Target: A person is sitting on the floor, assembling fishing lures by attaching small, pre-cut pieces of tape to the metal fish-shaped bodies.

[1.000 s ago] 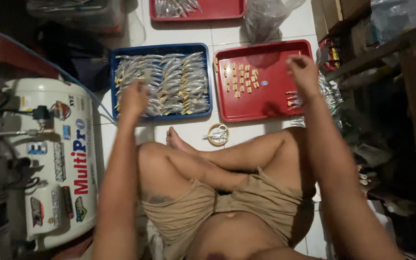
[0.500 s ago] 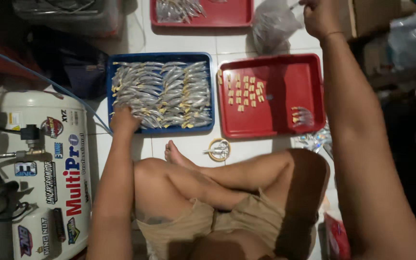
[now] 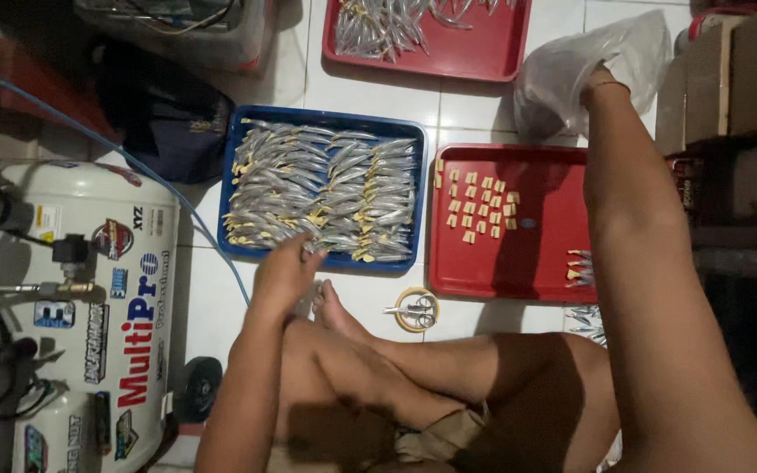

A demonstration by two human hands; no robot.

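The person sits cross-legged on the white tiled floor (image 3: 370, 96). The left hand (image 3: 286, 271) rests at the near edge of the blue tray (image 3: 237, 158), its fingers (image 3: 313, 248) curled down onto the silvery fish-shaped lures (image 3: 326, 188) that fill the tray in rows; whether they pinch one cannot be told. The right hand (image 3: 596, 77) reaches far forward into a clear plastic bag (image 3: 571, 70) lying beside the far right corner of the red tray (image 3: 527, 254); its fingers are hidden inside the bag, so their grip cannot be told. That red tray, just right of the blue one, holds small yellowish pieces (image 3: 481, 206) near its far left corner and a few lures at its near right edge. Small scissors (image 3: 413, 308) lie on a tape roll just before the trays. A white compressor tank (image 3: 89, 289) stands at the left.
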